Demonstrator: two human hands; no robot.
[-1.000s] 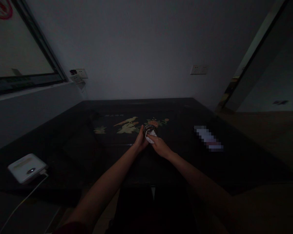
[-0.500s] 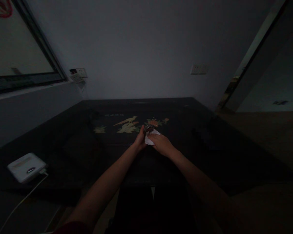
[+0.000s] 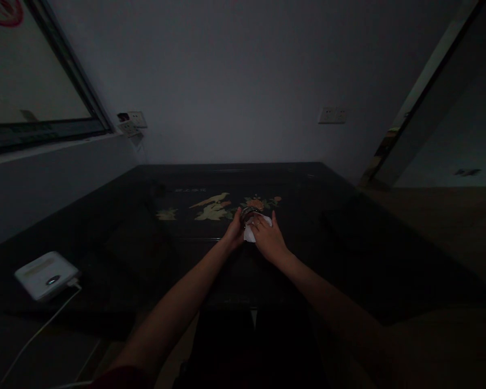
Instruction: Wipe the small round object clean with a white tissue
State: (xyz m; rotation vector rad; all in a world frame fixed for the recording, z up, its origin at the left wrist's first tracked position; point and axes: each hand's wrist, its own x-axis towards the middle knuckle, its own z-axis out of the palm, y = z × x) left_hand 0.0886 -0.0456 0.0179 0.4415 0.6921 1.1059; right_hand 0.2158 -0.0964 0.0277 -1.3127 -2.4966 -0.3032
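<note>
Near the middle of the dark table, my left hand [image 3: 234, 232] is closed around the side of a small round vessel [image 3: 249, 209]. It has a shiny curved rim and looks like glass; the dim light hides its exact kind. A crumpled white tissue [image 3: 250, 234] lies against the vessel's near side and mouth. My right hand [image 3: 269, 237] presses the tissue there with its fingers, the thumb side partly spread. The lower part of the vessel is hidden behind the hands and the tissue.
The dark table [image 3: 227, 173] carries a printed bird and flowers [image 3: 214, 209]. At the left stands a white box-shaped device [image 3: 44, 273] with a white cable [image 3: 36, 335] running off the near edge. Wall sockets [image 3: 332, 115] sit beyond the table.
My right hand has shifted slightly over the tissue, its fingers now more raised and spread toward the vessel's mouth. The tissue has moved a little to the right. My left hand keeps its grip.
</note>
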